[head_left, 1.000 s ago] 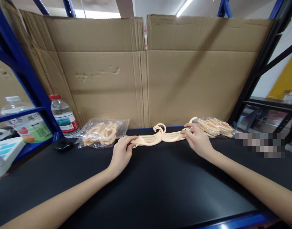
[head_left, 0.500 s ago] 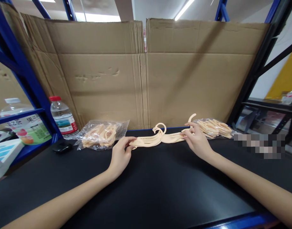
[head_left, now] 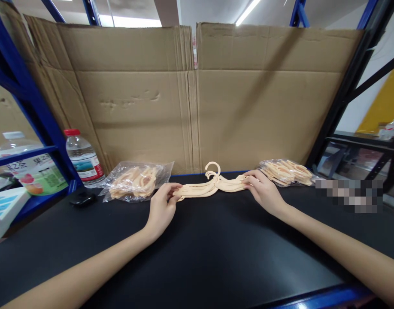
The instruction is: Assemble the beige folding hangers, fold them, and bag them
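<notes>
A small stack of cream-coloured clothes hangers (head_left: 198, 189) lies on the black table, hooks toward the cardboard at the back. My left hand (head_left: 162, 209) pinches the left end of the stack between thumb and fingers. At the right end, my right hand (head_left: 263, 192) grips the hangers the same way, its fingertips partly hiding that tip. The hooks overlap near the middle, so I cannot tell exactly how many hangers there are.
A clear bag of hangers (head_left: 135, 181) sits left of the stack, another bag of hangers (head_left: 287, 171) right. Further left are a black mouse (head_left: 82, 197) and a red-capped water bottle (head_left: 84, 161). A cardboard wall (head_left: 145, 103) closes off the back; blue posts (head_left: 36, 98) stand at left.
A loose curved cream piece that stuck up by my right hand no longer shows there. The hooks now stand closer together, and both hands keep hold of the stack's ends.
</notes>
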Tool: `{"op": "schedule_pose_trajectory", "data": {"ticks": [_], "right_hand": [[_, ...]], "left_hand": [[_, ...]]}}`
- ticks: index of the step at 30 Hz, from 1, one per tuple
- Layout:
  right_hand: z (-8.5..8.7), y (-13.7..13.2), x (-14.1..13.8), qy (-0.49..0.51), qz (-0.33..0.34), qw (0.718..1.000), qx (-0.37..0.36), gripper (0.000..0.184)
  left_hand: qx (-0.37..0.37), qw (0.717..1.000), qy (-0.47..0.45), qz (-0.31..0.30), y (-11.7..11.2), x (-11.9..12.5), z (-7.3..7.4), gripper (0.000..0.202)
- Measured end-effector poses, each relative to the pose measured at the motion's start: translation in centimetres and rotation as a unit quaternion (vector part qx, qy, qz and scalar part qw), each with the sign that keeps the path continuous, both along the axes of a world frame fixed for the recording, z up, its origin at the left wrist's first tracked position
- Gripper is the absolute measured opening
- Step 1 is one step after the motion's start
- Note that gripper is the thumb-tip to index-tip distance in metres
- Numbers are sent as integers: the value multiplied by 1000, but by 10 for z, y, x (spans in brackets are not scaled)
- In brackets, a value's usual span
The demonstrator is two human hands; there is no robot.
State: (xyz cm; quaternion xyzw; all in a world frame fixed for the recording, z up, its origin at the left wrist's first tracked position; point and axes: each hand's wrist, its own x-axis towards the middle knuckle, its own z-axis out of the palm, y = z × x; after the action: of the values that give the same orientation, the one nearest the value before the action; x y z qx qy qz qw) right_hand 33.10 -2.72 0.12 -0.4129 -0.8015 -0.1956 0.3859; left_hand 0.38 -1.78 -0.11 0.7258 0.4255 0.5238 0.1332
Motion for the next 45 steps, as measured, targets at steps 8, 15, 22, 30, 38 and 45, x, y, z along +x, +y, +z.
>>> {"op": "schedule_pose_trajectory", "data": {"ticks": [8, 15, 22, 30, 38, 45], "right_hand": [[4, -4, -1, 34, 44, 998, 39, 11], [5, -4, -1, 44, 50, 997, 30, 11], [5, -4, -3, 75, 76, 994, 9, 14], [6, -6, -10, 291, 148, 933, -155, 14], [6, -23, -41, 501, 264, 748, -347, 36], [8, -46, -65, 504, 293, 685, -437, 28]], "left_hand": [[-11, 1000, -17, -9, 2, 0, 0, 20], [-19, 999, -38, -20, 1, -2, -2, 20], [-53, 991, -105, -60, 0, 0, 3, 18], [-138, 961, -208, -121, -13, 10, 13, 23], [-258, 903, -305, -156, -40, 24, 32, 36], [-297, 891, -286, -190, -59, 38, 32, 28]]}}
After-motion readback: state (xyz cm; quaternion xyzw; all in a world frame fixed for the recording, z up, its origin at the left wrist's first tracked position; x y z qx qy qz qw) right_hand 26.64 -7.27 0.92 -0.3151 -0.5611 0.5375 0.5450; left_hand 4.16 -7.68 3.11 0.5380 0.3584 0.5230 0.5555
